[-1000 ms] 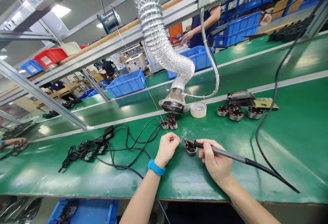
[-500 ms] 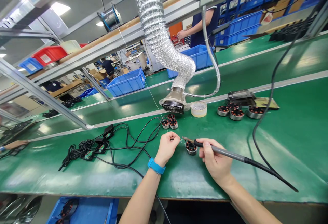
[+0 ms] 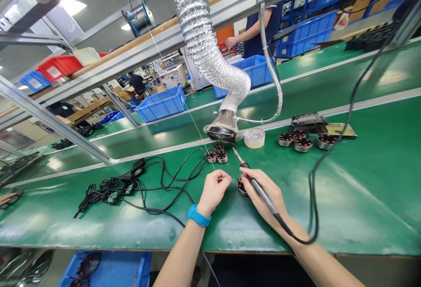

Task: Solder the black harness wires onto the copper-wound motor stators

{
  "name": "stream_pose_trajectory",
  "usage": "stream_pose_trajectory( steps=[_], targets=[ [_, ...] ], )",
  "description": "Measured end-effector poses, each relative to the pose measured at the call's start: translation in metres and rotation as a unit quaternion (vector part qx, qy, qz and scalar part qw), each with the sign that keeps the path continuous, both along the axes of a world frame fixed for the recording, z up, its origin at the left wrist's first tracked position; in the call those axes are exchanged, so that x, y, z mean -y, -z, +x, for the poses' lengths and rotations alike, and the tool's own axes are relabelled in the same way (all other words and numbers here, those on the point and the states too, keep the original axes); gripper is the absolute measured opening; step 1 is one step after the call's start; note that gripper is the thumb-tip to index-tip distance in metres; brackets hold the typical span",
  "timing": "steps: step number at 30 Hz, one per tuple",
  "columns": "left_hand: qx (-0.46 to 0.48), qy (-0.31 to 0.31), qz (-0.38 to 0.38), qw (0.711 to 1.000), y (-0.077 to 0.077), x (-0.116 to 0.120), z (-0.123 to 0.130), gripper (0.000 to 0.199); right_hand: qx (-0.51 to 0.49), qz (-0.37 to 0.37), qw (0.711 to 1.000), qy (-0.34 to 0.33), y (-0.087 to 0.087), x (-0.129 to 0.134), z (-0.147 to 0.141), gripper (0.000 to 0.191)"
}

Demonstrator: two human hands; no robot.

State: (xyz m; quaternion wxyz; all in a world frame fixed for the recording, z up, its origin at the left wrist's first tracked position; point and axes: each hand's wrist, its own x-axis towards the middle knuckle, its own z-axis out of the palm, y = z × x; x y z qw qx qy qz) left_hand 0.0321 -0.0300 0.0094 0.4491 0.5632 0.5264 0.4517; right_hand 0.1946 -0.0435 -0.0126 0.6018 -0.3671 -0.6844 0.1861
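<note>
My left hand (image 3: pixel 215 188), with a blue band on its wrist, is closed in a pinch on thin wire ends (image 3: pixel 234 181) that stick out towards a small motor stator (image 3: pixel 242 187). Solder wire (image 3: pixel 197 127) runs down from the spool (image 3: pixel 140 17) to the back of these fingers. My right hand (image 3: pixel 266 193) grips a soldering iron (image 3: pixel 263 195), its tip pointing up and away from me, beyond the stator. The right fingers partly cover the stator, and I cannot tell whether they touch it.
Several stators (image 3: pixel 302 144) sit at the right, another group (image 3: pixel 220 153) ahead of my left hand. A fume duct (image 3: pixel 223 127) hangs above a tape roll (image 3: pixel 254 138). Black cables (image 3: pixel 164 210) with small circuit boards (image 3: pixel 112 197) spread leftward. A blue bin (image 3: pixel 108 271) stands below the bench edge.
The soldering iron has swung from pointing left at the wire ends to pointing up and away. My right hand has shifted left over the stator; my left hand stays nearly put.
</note>
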Motion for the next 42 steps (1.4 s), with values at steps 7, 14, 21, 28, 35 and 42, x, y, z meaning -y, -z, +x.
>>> stream_pose_trajectory(
  steps=[7, 14, 21, 28, 35, 42],
  targets=[
    [0.021, 0.015, -0.033, 0.999, 0.0, 0.017, 0.003, 0.025, 0.064, 0.023, 0.996, -0.051, 0.002, -0.003, -0.006, 0.041],
    [0.026, 0.031, -0.046, 0.998, 0.003, 0.019, 0.001, 0.033, 0.093, 0.082, 0.992, -0.018, 0.007, -0.006, -0.01, 0.041],
    [0.117, 0.038, -0.108, 0.987, 0.006, 0.019, 0.003, 0.035, 0.093, 0.083, 0.992, -0.003, 0.008, -0.001, -0.011, 0.042],
    [0.091, 0.01, -0.13, 0.987, 0.006, 0.019, 0.008, 0.028, 0.033, 0.053, 0.997, 0.034, 0.002, 0.007, -0.006, 0.035],
    [0.034, -0.038, -0.095, 0.994, 0.014, 0.021, 0.01, 0.021, -0.085, -0.027, 0.987, 0.131, 0.016, 0.015, 0.011, 0.019],
    [-0.008, -0.071, -0.05, 0.996, 0.01, 0.022, 0.015, 0.023, -0.09, -0.021, 0.988, 0.127, 0.022, 0.018, 0.014, 0.025]
  ],
)
